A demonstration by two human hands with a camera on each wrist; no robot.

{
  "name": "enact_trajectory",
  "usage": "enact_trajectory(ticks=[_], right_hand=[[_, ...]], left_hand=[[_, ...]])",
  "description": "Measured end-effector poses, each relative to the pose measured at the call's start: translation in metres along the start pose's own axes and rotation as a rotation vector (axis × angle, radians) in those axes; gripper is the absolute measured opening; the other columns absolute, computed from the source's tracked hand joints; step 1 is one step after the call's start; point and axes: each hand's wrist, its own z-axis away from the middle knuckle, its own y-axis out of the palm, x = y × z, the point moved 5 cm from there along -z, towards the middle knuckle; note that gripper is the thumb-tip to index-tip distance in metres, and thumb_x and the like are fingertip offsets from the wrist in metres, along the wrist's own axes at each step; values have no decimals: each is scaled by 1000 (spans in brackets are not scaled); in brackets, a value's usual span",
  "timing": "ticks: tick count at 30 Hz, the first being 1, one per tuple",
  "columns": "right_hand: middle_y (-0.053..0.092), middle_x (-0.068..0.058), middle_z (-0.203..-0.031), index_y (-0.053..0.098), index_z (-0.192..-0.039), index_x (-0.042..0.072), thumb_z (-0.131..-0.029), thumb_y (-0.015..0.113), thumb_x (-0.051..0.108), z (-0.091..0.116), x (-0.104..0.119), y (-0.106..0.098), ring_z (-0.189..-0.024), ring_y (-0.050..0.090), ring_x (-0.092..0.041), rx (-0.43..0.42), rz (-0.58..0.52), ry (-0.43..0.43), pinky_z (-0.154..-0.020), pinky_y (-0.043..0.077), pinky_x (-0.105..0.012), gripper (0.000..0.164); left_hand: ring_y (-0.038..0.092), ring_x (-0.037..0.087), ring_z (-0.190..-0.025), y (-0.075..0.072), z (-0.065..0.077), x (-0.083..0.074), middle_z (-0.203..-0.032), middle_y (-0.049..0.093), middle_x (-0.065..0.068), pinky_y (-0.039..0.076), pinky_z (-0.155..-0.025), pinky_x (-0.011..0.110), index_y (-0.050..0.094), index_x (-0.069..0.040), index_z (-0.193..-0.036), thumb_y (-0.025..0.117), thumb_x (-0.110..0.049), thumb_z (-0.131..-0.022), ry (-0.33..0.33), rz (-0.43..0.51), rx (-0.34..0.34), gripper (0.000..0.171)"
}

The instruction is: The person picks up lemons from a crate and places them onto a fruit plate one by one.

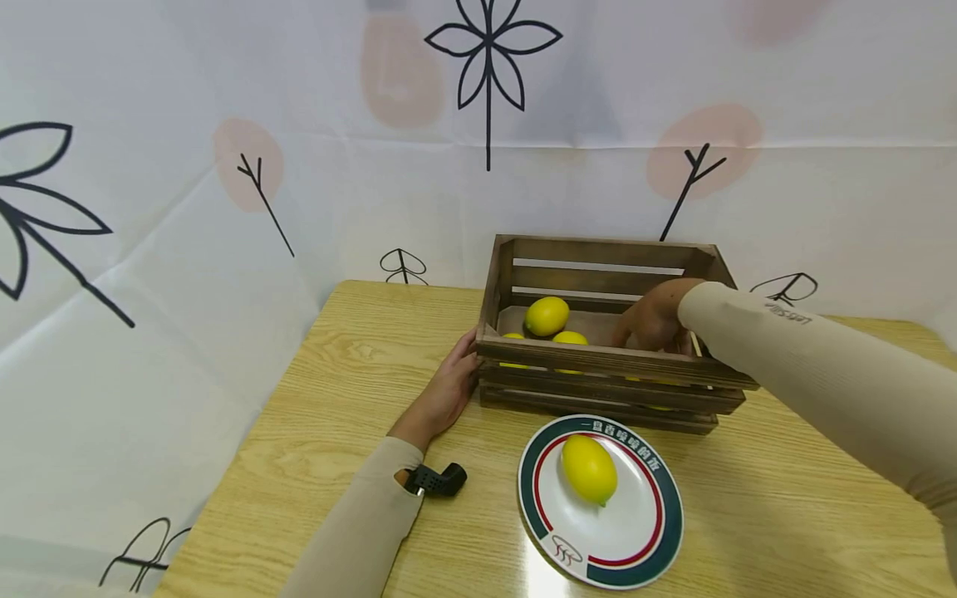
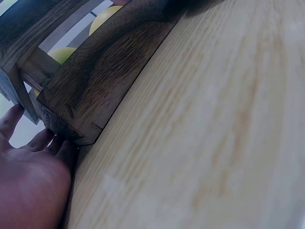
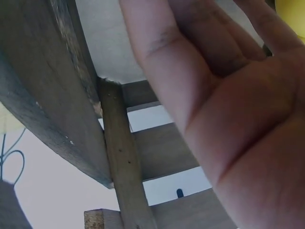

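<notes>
A brown slatted wooden crate (image 1: 613, 361) stands on the table, with several yellow lemons (image 1: 547, 316) inside. My left hand (image 1: 447, 389) touches the crate's left end; in the left wrist view its fingers (image 2: 40, 139) rest against the corner. Over the crate's front wall, my right hand (image 1: 654, 320) reaches down into its right half. The right wrist view shows the palm with nothing on it and a yellow lemon (image 3: 291, 15) beside the fingers; the fingertips are out of sight. In front of the crate, one lemon (image 1: 590, 469) lies on a white plate (image 1: 635, 523) with a green rim.
The wooden table (image 1: 321, 432) extends to the left of the crate and plate. Behind it hangs a white cloth (image 1: 598, 100) with plant drawings. A black device (image 1: 439, 479) is strapped at my left wrist. The crate's front wall rises between my right forearm and the plate.
</notes>
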Motion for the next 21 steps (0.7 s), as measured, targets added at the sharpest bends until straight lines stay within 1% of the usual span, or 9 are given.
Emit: enact_trajectory(ticks=[3, 5, 9, 12, 16, 21], right_hand=[[60, -10, -108, 57, -121, 24, -85, 65, 16, 0, 1, 1, -82, 65, -21, -3, -15, -1, -61, 53, -33, 38], [60, -9, -108, 56, -121, 23, -84, 65, 16, 1, 2, 2, -82, 65, -20, -18, -17, -3, -63, 54, -34, 39], [61, -8, -105, 55, -123, 23, -86, 63, 14, 4, 4, 3, -79, 65, -19, -64, 6, 4, -61, 53, -33, 39], [61, -9, -101, 54, -124, 22, -88, 59, 13, 4, 5, 3, -78, 64, -19, -81, 6, 10, -61, 53, -32, 37], [63, -9, -97, 57, -120, 20, -90, 55, 12, 3, 7, 4, -78, 65, -19, -70, -26, 8, -63, 54, -33, 31], [62, -9, -96, 59, -115, 19, -90, 55, 13, 2, 8, 5, -78, 65, -19, -53, -33, -12, -63, 54, -34, 26]], left_hand=[[27, 22, -134, -2, -1, 4, -147, 27, 2, 17, -111, 42, 26, -30, -144, 42, -33, -94, 15, -14, -5, 53], [27, 22, -134, -2, -1, 4, -147, 27, 3, 18, -111, 42, 25, -29, -144, 42, -33, -94, 16, -13, -1, 53], [27, 22, -134, 1, 1, -2, -148, 25, 4, 18, -111, 40, 23, -27, -145, 37, -24, -98, -2, -2, 10, 49], [26, 22, -135, 5, 4, -9, -149, 23, 7, 18, -111, 39, 20, -24, -146, 32, -18, -100, -13, -12, 20, 49], [24, 23, -135, 9, 6, -15, -150, 21, 8, 18, -111, 39, 17, -22, -147, 28, -14, -100, -16, -35, 25, 49], [24, 22, -136, 9, 7, -16, -150, 20, 8, 18, -111, 40, 16, -21, -148, 27, -13, -100, -20, -39, 25, 50]])
